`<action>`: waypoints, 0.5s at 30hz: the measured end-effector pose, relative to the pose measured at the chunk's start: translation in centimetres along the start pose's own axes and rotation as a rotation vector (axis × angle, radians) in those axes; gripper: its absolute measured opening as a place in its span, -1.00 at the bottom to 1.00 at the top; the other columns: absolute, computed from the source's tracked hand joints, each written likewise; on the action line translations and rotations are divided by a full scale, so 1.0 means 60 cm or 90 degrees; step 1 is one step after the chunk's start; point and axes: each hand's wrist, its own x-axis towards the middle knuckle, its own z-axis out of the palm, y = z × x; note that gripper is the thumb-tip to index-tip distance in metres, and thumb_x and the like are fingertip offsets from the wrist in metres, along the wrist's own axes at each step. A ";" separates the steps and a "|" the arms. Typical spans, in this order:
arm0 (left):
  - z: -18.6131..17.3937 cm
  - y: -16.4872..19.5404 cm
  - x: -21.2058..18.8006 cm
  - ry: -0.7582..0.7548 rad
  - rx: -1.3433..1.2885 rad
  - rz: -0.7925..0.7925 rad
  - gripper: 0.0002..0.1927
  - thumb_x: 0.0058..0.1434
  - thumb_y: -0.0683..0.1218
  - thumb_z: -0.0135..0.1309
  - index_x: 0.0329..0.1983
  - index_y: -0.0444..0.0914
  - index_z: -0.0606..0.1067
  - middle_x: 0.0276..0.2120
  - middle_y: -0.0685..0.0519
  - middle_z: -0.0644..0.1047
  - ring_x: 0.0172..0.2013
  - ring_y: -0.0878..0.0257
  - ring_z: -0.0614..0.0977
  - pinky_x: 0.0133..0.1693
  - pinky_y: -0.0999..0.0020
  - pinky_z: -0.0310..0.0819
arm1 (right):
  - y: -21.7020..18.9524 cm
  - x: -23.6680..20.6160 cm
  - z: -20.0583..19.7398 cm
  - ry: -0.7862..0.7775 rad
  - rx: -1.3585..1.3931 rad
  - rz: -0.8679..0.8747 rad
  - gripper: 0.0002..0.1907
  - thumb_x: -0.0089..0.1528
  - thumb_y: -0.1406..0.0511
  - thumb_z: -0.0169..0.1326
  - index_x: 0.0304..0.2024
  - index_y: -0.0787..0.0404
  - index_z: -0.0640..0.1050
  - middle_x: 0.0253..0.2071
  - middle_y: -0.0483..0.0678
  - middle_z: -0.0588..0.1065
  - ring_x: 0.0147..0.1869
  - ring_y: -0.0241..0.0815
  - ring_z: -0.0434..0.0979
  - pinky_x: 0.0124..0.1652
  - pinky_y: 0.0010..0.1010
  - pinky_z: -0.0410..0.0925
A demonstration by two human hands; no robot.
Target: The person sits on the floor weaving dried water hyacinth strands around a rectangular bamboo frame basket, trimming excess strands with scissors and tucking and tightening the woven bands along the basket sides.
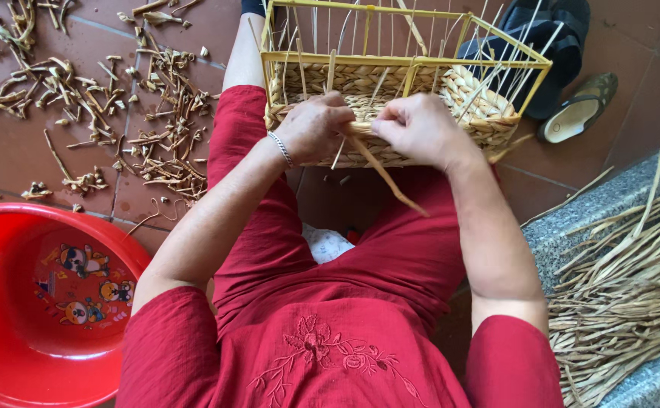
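- The half-woven rectangular basket of pale straw on a yellow wire frame (390, 98) rests on my knees, its near wall facing me.
- My left hand (316, 127) is curled tight around the flat tan weaving strand (379, 166) at the wall; my right hand (419, 128) pinches the same strand just beside it.
- I judge this to be mid-row weaving; next, the loose tail hanging over my lap needs threading behind the next upright stake and pulling snug.
- 1 red plastic basin (12, 302) sits at my left, dried reed bundles (624, 287) at my right.
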 end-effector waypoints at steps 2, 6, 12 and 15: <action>0.000 0.008 0.002 0.001 0.015 -0.006 -0.71 0.01 0.01 0.36 -0.36 -0.23 0.54 -0.28 -0.08 0.51 -0.24 -0.09 0.60 -0.23 0.04 0.49 | 0.016 0.021 -0.014 -0.078 0.128 0.050 -0.82 0.25 0.21 0.25 -0.24 0.19 0.70 -0.47 -0.06 0.56 -0.44 -0.36 0.47 -0.39 -0.41 0.35; 0.010 0.025 0.002 0.130 0.134 0.087 -0.82 0.25 -0.11 0.22 -0.13 -0.21 0.51 -0.17 -0.04 0.46 -0.12 -0.06 0.58 -0.10 0.06 0.51 | 0.036 0.034 -0.005 0.030 0.060 0.059 -0.81 0.18 0.20 0.24 -0.22 0.13 0.69 -0.40 -0.11 0.64 -0.36 -0.33 0.59 -0.31 -0.41 0.43; 0.019 0.029 -0.021 0.221 0.076 0.078 -0.74 0.21 -0.21 0.15 -0.04 -0.22 0.45 -0.06 -0.07 0.44 -0.14 0.03 0.60 -0.17 0.18 0.57 | 0.041 0.012 0.051 0.236 -0.180 -0.141 -0.61 0.22 0.01 0.36 -0.26 0.18 0.62 -0.40 -0.03 0.64 -0.34 -0.06 0.63 -0.19 -0.13 0.42; 0.021 0.022 -0.026 0.215 0.124 0.127 -0.72 0.19 -0.28 0.10 -0.02 -0.25 0.43 -0.03 -0.06 0.45 -0.09 0.03 0.62 -0.15 0.20 0.58 | 0.042 0.024 0.080 0.350 -0.213 -0.192 -0.60 0.21 0.02 0.38 -0.31 0.16 0.55 -0.40 -0.04 0.59 -0.38 -0.07 0.60 -0.32 -0.19 0.41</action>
